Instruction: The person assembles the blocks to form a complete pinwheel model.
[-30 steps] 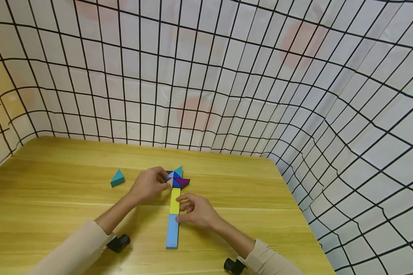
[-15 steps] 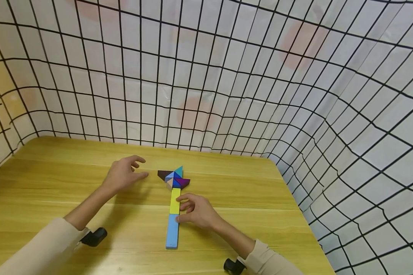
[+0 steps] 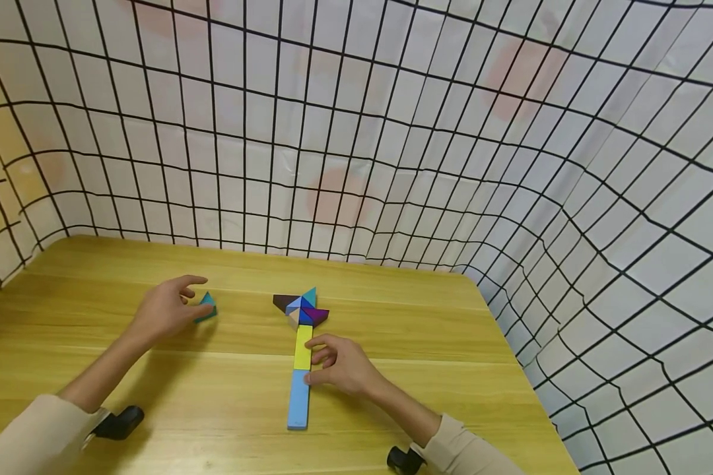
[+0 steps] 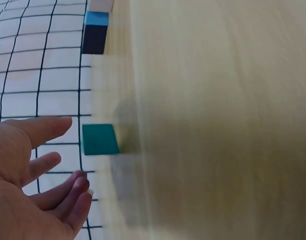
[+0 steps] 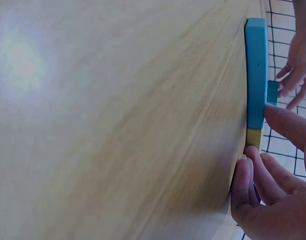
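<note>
My left hand (image 3: 169,307) reaches over the left of the table, thumb and fingers spread around a teal triangular block (image 3: 207,300). The thumb overlaps part of the block in the head view; in the left wrist view a gap shows between the fingertips and the teal block (image 4: 100,140). My right hand (image 3: 346,368) rests beside a column of blocks, its thumb tip on the light blue block (image 3: 298,404) and a fingertip at the edge of the yellow block (image 3: 302,348). Above the yellow block sits a pinwheel of small blocks, including dark brown (image 3: 282,301), purple (image 3: 320,316) and beige (image 3: 294,318).
The wooden table (image 3: 428,369) carries the blocks. Behind it and along its sides stands a black wire grid (image 3: 333,165) over white sheeting. A black wrist camera (image 3: 119,422) is at the left cuff, another camera (image 3: 405,460) at the right.
My left hand has let go of the pinwheel's left side and moved left to the loose teal block. The right hand and the block figure have stayed in place.
</note>
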Demonstrator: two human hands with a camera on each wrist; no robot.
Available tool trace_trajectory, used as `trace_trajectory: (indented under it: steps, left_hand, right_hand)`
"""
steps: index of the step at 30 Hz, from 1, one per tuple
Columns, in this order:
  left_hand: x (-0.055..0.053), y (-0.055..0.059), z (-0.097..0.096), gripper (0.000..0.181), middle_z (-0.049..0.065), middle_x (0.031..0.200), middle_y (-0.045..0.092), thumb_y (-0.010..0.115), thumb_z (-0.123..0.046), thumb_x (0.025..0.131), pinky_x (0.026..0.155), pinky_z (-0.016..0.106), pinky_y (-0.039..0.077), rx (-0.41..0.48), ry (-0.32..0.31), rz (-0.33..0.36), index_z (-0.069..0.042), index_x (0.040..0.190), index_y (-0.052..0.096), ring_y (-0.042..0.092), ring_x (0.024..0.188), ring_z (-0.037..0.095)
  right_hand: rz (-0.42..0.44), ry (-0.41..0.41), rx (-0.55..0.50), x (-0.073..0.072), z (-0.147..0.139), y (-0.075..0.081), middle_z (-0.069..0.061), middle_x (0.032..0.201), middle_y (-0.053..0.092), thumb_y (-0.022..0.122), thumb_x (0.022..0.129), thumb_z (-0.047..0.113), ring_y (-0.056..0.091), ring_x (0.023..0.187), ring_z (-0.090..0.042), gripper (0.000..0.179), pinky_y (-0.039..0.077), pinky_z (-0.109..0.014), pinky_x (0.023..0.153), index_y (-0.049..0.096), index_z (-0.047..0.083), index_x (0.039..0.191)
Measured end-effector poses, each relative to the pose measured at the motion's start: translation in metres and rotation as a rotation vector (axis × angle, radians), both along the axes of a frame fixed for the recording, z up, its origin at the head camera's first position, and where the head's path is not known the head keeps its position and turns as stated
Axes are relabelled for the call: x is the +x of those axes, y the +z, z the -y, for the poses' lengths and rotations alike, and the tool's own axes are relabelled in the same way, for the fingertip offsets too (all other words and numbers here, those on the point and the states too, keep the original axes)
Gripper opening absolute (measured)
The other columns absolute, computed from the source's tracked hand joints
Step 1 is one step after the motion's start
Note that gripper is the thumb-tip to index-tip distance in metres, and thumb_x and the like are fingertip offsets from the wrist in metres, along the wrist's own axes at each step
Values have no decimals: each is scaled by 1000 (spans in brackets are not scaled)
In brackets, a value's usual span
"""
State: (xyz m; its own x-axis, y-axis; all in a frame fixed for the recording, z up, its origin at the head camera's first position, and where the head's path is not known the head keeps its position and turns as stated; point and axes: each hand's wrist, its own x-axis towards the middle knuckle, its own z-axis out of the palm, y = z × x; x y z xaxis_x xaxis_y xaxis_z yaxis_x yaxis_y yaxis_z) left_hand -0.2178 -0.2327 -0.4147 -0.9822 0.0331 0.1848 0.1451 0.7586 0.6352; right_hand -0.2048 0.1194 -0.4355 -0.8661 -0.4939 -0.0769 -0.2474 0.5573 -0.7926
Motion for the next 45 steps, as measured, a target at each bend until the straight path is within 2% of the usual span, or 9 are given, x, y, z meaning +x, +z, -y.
trace_trajectory:
  steps: [7,17,37,45]
  left_hand:
    - [-1,-8,6,61,31,109,70,78,-24,89,63,35,53,-11,-10,22,4,138,56,71,90,40]
    - [-2,-14,6,58,25,99,73,76,-17,89,58,32,49,-4,-35,60,5,139,55,70,78,29]
    - [-8,-13,2,49,21,93,74,75,-16,87,60,33,50,-19,-39,32,4,130,62,69,77,28]
    - [-8,-6,-8,49,16,89,74,76,-15,85,60,32,49,1,-51,27,3,129,63,66,74,23]
  right_hand:
    - [-7,3,-2,-1,-1,-2,-7,106,74,87,79,17,65,93,-19,52,53,-30,80,68,11,127]
    - [-18,6,4,0,0,-1,-7,106,74,87,79,17,65,94,-20,52,53,-28,80,68,11,127]
    - [-17,5,13,0,0,-1,-7,106,75,87,79,17,66,94,-20,52,54,-28,80,68,11,127]
    - [-12,5,11,0,0,-1,-6,105,75,87,79,17,65,93,-19,52,53,-28,79,68,11,127]
